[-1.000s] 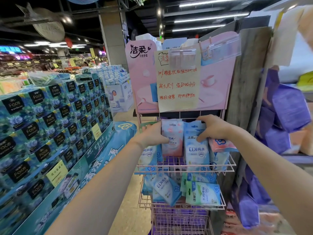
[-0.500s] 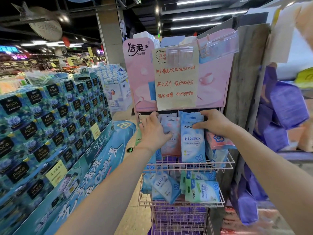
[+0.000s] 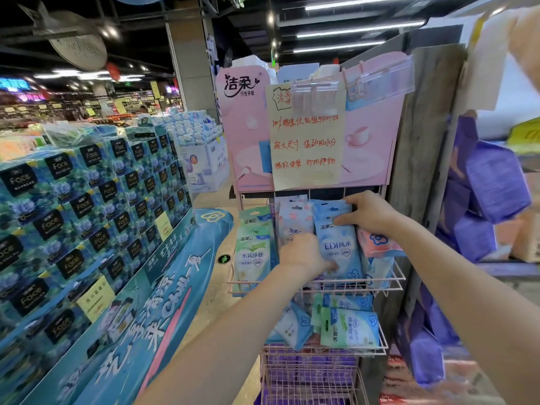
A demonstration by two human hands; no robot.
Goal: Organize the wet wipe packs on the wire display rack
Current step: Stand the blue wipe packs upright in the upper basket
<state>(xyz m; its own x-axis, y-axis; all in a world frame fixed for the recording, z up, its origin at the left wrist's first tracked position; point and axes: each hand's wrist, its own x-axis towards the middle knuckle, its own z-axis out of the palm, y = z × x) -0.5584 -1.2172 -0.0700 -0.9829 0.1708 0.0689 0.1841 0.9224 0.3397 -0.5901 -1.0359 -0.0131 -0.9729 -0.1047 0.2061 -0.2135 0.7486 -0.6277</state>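
Note:
A pink wire display rack (image 3: 391, 280) holds wet wipe packs on its top shelf. Green packs (image 3: 253, 252) stand upright at the left, a pink-and-white pack (image 3: 293, 222) in the middle, and a blue pack (image 3: 339, 244) to its right. My right hand (image 3: 366, 213) grips the top of the blue pack. My left hand (image 3: 304, 255) presses on the lower part of the pink and blue packs. A pink pack (image 3: 377, 244) leans tilted at the far right. On the shelf below, blue and green packs (image 3: 349, 328) lie in disorder.
A pink header board with a handwritten sign (image 3: 305, 141) rises above the rack. Stacked blue tissue boxes (image 3: 87, 217) fill the left. A grey wooden panel (image 3: 420, 147) and purple packs (image 3: 496, 182) stand at the right. Purple packs fill the lower baskets (image 3: 309, 375).
My left hand slid down and right from the pack tops to their lower part, uncovering the green packs. My right hand stays on top of the blue pack.

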